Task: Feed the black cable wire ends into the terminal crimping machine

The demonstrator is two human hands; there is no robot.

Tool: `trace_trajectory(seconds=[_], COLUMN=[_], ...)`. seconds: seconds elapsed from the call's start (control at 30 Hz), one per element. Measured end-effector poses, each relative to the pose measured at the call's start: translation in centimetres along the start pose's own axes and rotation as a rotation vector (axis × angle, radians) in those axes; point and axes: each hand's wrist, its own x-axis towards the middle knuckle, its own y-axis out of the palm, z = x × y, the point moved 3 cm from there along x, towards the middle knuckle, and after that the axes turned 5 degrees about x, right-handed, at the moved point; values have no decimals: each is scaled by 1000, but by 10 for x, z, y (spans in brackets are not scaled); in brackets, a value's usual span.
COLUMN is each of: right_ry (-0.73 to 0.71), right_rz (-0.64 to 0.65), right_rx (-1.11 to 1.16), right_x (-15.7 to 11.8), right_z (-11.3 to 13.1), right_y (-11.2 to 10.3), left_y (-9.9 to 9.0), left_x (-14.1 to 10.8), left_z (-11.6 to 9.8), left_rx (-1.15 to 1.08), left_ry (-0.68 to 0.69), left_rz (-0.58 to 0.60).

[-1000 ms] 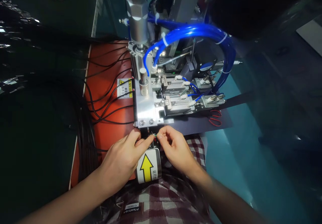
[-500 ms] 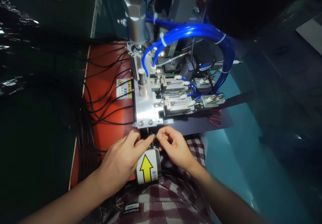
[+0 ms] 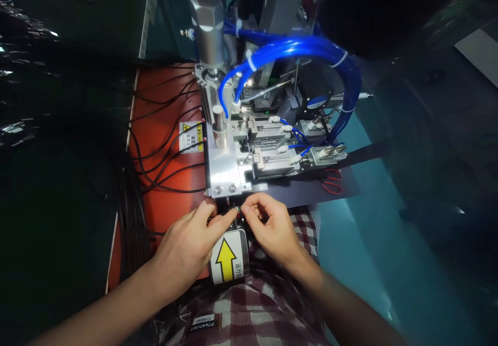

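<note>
Just below the metal machine block [image 3: 225, 172], my left hand [image 3: 192, 234] reaches in with its index fingertip touching small red and green wires [image 3: 238, 211]. Its other fingers are curled and partly hidden. My right hand [image 3: 272, 226] is on the right side of the wires, thumb and index finger pinched together; whatever is between them is too small to make out. Under the fingertips lies a dark fixture, mostly covered by my hands. A white plate with a yellow arrow [image 3: 226, 260] sits nearer to my body.
Black cables [image 3: 171, 151] cross the orange surface [image 3: 155, 81] on the left. Thick blue tubes [image 3: 295, 47] arch over the machine's cylinders. Red-handled scissors [image 3: 332, 181] lie at the right. A bundle of dark cables hangs down the left edge.
My right hand's pinched fingertips have shifted very slightly, and less green shows at the wires. My left hand stays almost still.
</note>
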Motion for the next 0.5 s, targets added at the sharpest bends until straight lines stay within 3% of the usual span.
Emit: trace_trajectory(seconds=[0.2,0.5], right_ry=[-43,84], right_rz=[-25,-14], right_rx=[-51,133], right_x=[0,-1], right_z=[0,-8], right_y=[4,9], left_y=[0,0], left_x=[-2,-2], left_z=[0,0], left_rx=[-16,-18], left_ry=[-3,-2], left_rz=[1,-5])
